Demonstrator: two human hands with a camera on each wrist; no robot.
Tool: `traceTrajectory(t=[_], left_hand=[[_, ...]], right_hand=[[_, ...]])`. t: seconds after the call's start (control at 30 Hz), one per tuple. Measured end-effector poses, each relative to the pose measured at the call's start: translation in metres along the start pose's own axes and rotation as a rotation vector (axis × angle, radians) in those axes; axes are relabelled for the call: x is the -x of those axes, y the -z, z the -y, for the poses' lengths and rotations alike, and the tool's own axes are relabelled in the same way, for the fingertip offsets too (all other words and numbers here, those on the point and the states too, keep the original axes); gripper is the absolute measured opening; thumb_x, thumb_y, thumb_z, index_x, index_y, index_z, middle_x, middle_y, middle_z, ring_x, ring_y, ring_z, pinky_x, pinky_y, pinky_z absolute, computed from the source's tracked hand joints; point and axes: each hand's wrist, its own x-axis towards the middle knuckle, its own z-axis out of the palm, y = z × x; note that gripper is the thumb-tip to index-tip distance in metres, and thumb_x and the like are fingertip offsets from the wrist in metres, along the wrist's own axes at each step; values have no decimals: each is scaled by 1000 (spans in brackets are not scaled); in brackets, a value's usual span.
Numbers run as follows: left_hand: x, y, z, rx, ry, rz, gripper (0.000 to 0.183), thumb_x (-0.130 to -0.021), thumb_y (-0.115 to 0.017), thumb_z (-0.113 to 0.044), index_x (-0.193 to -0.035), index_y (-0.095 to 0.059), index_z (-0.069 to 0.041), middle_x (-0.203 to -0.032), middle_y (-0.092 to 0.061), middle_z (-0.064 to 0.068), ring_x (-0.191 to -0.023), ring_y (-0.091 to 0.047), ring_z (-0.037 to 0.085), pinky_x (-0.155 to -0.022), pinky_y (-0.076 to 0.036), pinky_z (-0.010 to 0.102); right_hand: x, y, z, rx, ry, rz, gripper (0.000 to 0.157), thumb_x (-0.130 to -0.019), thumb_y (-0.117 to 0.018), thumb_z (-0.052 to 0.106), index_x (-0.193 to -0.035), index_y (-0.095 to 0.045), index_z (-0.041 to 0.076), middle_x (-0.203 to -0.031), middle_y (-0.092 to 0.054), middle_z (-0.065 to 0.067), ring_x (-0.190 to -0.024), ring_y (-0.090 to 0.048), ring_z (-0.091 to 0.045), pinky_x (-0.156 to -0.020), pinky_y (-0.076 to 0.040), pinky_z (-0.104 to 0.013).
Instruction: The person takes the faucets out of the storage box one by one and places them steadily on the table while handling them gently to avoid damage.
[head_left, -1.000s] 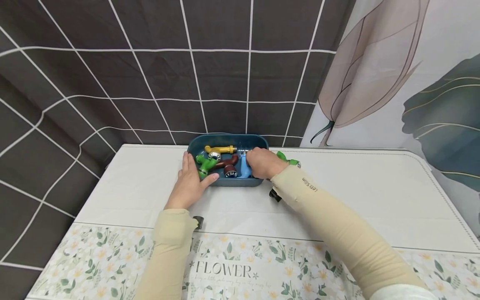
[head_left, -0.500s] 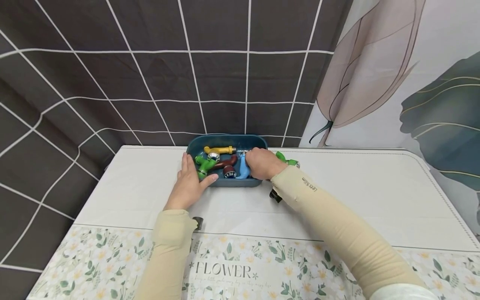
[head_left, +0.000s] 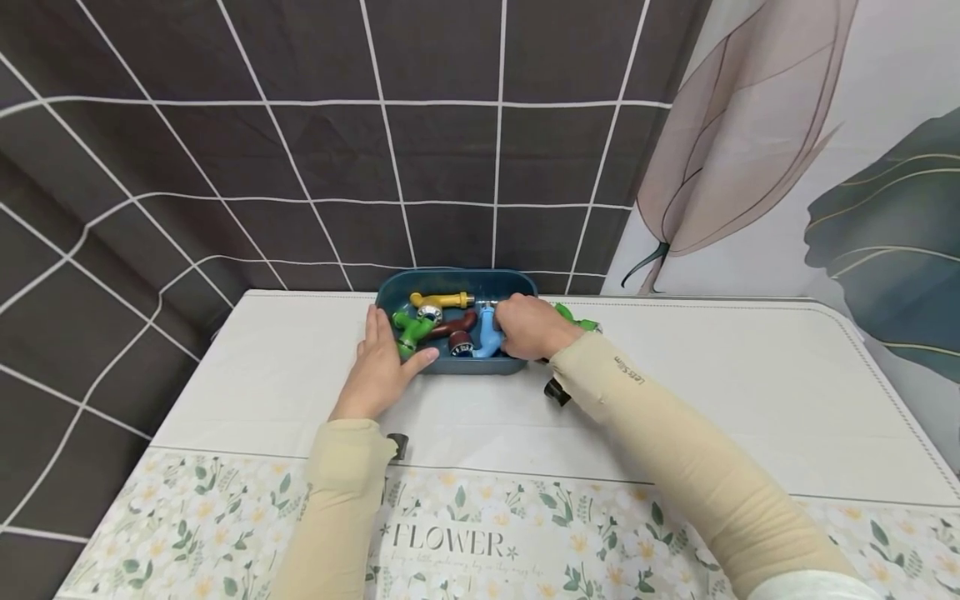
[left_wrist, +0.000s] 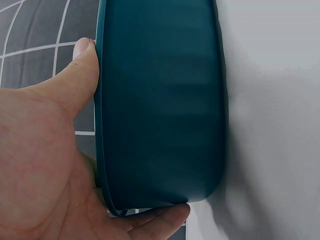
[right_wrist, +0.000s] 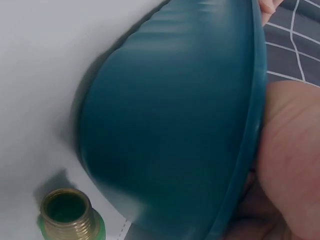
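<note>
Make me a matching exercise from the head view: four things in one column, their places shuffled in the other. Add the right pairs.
Column one
1. Yellow tap
2. Blue tap
3. Left hand
4. Tub

Column two
A. Against the tub's left end
B. On the white tabletop
C. Inside the tub, along its far side
D. Beside the right hand

Pairs: 1-C, 2-D, 3-A, 4-B

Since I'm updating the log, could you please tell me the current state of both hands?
Left hand: open, resting against the teal bin.
Right hand: cannot tell; its grip is hidden in the bin.
</note>
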Motion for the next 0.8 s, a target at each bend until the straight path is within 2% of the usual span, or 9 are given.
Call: traceTrajectory(t=[0.2,0.4,0.5,0.6,0.73,0.8], left_hand=[[0,0,-1,1,2,-1,110,-96,-59,-58,-157,10,2,-165,24,12,-150,-8,49,-117,-23,58],[-1,-1,1,-1,3,-4,111,-96,-58,-59,-158,10,2,-166,22,13,-150,-8,49,-117,-23,58],[0,-1,1,0,-1,-1,110,-96,-58,-58,-157,10,3,-165,23,13,-149,-7,49,-117,-23,58],[0,-1,1,0,-4,-1,110,-96,-58,-58,-157,10,3,-165,23,13,-149,-7,50,-117,-23,58],[0,0,0,1,-14,-4,110,-97,-57,-58,-157,10,3,-165,23,14,-149,-7,50,-117,-22,58],[0,1,0,-1,-16,-4,109,-97,-57,-58,-157,10,4,-165,23,14,-149,-7,50,-118,-21,58]], right_hand=[[6,2,-1,-30,26,-28,34,-90,-63,1,-61,-48,15,-57,-26,4,-52,-32,-13,-53,-28,-27],[9,2,-1,-59,43,-58,14,-90,-65,2,-77,-67,7,-56,-26,4,-51,-32,-13,-52,-28,-27],[11,3,0,-74,41,-76,8,-90,-65,3,-91,-74,4,-55,-34,3,-50,-37,-13,-52,-32,-26],[13,3,0,-86,40,-90,16,-90,-66,3,-103,-75,0,-58,-48,-1,-52,-45,-14,-53,-37,-26],[15,3,-1,-97,21,-115,26,-91,-67,5,-115,-73,-3,-79,-68,-9,-57,-52,-16,-53,-39,-26],[16,2,-1,-104,10,-130,29,-91,-66,6,-118,-72,-3,-91,-72,-13,-57,-53,-15,-51,-38,-26]])
